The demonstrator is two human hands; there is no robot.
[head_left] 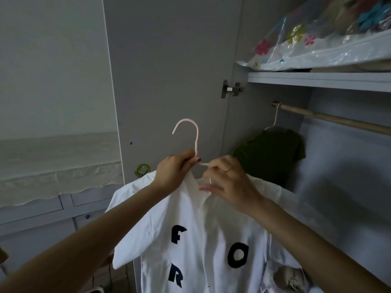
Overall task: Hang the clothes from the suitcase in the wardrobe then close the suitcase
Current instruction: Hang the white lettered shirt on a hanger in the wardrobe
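Note:
A white T-shirt (196, 240) with dark letters hangs on a pale pink hanger (191, 129), held up in front of the open wardrobe. My left hand (174, 170) grips the hanger at the base of its hook. My right hand (229, 180) pinches the hanger's wire and the shirt's collar just right of that. Inside the wardrobe a wooden rail (330, 118) runs to the right, and a dark green shirt (273, 153) hangs from its left end on another hanger. The suitcase is out of view.
The open wardrobe door (169, 70) stands straight ahead behind the hanger. A shelf (317, 79) above the rail carries a clear flowered storage bag (317, 43). A cabinet with a lace cloth (59, 172) is on the left.

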